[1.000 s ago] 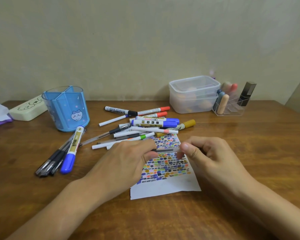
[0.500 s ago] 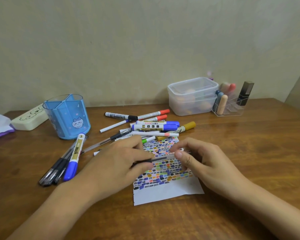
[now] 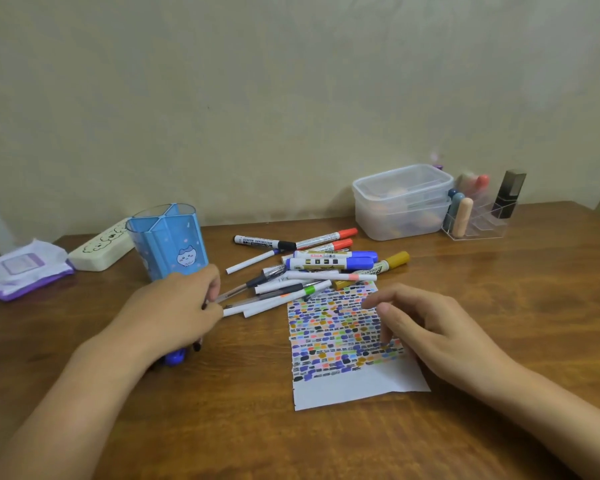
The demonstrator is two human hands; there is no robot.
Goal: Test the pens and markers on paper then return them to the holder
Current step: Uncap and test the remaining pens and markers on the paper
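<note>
- Left hand (image 3: pixel 174 306) just in front of the blue pen holder (image 3: pixel 168 239), fingers curled around a thin clear pen (image 3: pixel 234 292) whose tip end points right, toward the pile
- Under the left hand, a blue-capped marker (image 3: pixel 175 357) and dark pen tips, mostly hidden, lying in front of the holder
- Right hand (image 3: pixel 430 327) over the right side of the test paper (image 3: pixel 340 341), fingers loosely bent and apart, gripping nothing
- Test paper well to the right of the holder, flat on the wooden table (image 3: pixel 499 271), covered with small coloured strokes, lower strip blank
- Pile of pens and markers (image 3: pixel 326 265) between holder and paper, touching the paper's far edge; blue, red and mustard caps visible
- Holder upright, compartments seemingly empty
- Cream pencil case (image 3: pixel 101 251) just left of the holder, clear plastic box (image 3: pixel 402 202) far right of it
</note>
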